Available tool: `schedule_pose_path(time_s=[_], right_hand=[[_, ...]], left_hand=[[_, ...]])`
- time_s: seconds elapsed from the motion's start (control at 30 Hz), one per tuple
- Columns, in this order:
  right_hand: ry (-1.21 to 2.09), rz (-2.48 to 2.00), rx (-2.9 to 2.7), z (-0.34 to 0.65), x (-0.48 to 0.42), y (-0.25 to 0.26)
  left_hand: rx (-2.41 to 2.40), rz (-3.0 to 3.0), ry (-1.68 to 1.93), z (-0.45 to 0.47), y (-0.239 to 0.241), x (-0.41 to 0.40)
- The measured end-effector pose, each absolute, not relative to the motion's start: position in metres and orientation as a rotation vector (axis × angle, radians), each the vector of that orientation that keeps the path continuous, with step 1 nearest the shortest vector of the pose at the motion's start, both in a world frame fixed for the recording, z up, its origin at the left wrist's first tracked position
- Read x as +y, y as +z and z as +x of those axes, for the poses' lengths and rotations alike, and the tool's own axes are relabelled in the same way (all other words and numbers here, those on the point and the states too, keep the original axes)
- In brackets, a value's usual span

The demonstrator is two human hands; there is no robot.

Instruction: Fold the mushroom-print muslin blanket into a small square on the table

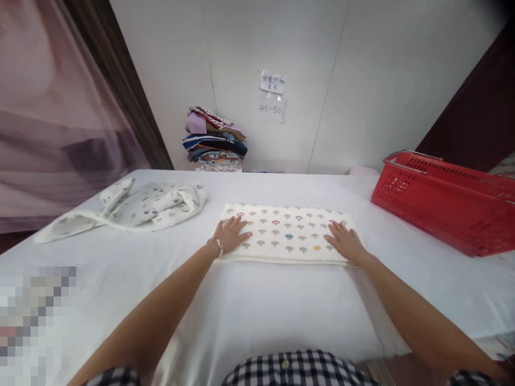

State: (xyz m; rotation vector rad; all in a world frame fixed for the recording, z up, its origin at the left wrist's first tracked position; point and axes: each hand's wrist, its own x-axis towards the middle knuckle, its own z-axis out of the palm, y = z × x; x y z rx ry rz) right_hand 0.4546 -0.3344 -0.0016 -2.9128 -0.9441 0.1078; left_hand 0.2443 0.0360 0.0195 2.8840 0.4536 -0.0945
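A folded cream cloth (286,231) printed with small mushrooms lies flat on the white-covered table (257,305) in front of me. My left hand (230,234) rests palm down on its left end, fingers stretched out, a bracelet on the wrist. My right hand (345,240) lies flat on its right end, fingers spread. Neither hand holds anything.
A crumpled cream cloth (132,208) with a grey print lies at the left of the table. A red plastic basket (446,198) stands at the right. A pile of folded clothes (215,140) sits against the back wall under two paper notes (272,95).
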Motion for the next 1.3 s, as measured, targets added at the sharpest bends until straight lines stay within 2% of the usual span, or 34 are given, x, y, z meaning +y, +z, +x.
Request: schedule_pose_path(time_s=[0.1, 0.2, 0.33, 0.47, 0.67, 1.1, 1.3], right_hand=[[0.090, -2.788, -0.917, 0.450, -0.343, 0.008], [0.020, -2.591, -1.098, 0.427, -0.353, 0.018], [0.137, -2.462, -1.429, 0.390, -0.353, 0.019], [0.078, -2.454, -1.555, 0.377, -0.342, 0.011], [-0.033, -2.416, -1.652, 0.374, -0.326, 0.008], [-0.108, -2.493, -1.600, 0.375, -0.302, 0.008], [-0.149, -2.495, -1.649, 0.370, -0.308, -0.003]], left_hand=[[0.440, 2.813, -0.038, 0.234, 0.026, 0.029], [0.151, 2.830, 0.073, 0.211, 0.024, 0.017], [-0.148, 2.902, 0.228, 0.187, 0.012, 0.004], [-0.184, 2.931, 0.389, 0.190, 0.006, 0.004], [-0.128, 2.924, 0.439, 0.196, 0.013, 0.000], [-0.097, 2.990, 0.664, 0.202, 0.003, 0.000], [-0.218, 3.041, 0.596, 0.198, 0.002, -0.001]])
